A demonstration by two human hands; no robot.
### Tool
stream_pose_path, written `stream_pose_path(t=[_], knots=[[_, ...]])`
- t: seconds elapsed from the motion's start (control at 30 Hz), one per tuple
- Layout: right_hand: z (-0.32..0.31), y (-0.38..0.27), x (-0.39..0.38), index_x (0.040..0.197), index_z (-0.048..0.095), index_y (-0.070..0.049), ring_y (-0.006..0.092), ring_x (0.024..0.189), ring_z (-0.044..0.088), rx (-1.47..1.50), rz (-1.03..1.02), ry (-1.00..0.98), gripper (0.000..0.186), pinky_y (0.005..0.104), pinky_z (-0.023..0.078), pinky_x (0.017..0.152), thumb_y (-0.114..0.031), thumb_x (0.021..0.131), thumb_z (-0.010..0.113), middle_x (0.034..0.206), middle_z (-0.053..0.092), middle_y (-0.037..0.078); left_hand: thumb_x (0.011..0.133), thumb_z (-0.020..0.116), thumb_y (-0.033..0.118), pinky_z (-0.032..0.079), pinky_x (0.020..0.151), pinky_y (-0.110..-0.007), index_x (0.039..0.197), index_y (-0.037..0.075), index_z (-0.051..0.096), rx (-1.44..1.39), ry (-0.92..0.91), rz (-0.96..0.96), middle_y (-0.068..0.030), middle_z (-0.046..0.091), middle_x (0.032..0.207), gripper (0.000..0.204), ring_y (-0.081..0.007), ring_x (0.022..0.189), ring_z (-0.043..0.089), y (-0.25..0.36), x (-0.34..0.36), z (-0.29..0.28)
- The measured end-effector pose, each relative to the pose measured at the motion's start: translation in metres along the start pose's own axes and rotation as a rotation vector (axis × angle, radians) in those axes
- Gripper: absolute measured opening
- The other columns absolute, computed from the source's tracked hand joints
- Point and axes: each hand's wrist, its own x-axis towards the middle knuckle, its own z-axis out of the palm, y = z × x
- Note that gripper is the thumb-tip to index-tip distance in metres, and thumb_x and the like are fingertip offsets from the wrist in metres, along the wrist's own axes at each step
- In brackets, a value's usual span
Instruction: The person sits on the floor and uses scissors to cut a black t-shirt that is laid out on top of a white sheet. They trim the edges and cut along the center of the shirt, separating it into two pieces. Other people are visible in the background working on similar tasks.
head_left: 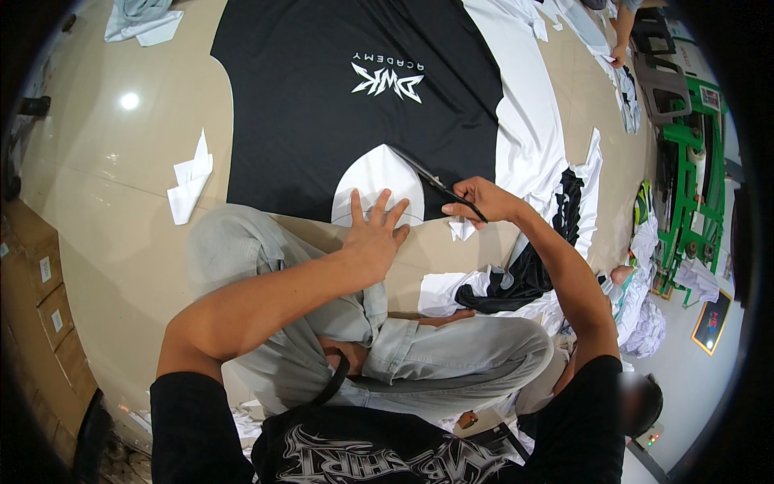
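A black shirt panel [290, 105] with white print lies flat on the floor in front of me. On its near edge rests a white pattern piece [376, 173] with a pointed, arched top. My left hand [376, 234] presses on the lower part of this piece, fingers spread. In my right hand [484, 200] is a pair of black scissors [447, 190], gripped by the handles. Their blades reach up and left along the right side of the pattern piece, near its tip. A small white scrap [462, 229] lies just below the right hand.
White fabric [528, 121] spreads to the right of the panel. Black and white cloth [516, 278] is heaped beside my right knee. White scraps [190, 181] lie on the tiled floor at left. Cardboard boxes [44, 282] stand far left, a green metal frame [693, 185] far right.
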Motion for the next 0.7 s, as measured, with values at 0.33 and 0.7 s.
stream_pose_path(t=[0.33,0.7], knots=[[0.003,0.001,0.010,0.072,0.052,-0.010,0.0091,0.046,0.055,-0.017,0.005,-0.032,0.054,0.0249,0.039,0.045,-0.055,0.093,0.074,0.054,0.055,0.001,0.078,0.085,0.043,0.008,0.115,-0.080,0.159,0.014,0.040,0.003,0.005,0.005,-0.0167,0.009,0.173,0.097,-0.0461,0.158,0.001,0.000,-0.001,0.000],[0.003,-0.001,0.013,0.071,0.051,-0.011,0.0078,0.043,0.052,0.018,-0.040,-0.024,0.052,0.0245,0.038,0.043,-0.052,0.092,0.077,0.052,0.053,0.000,0.077,0.086,0.042,0.008,0.115,-0.080,0.158,0.014,0.041,-0.014,0.002,0.005,-0.0164,0.010,0.173,0.097,-0.0455,0.158,0.001,0.000,0.000,-0.001]])
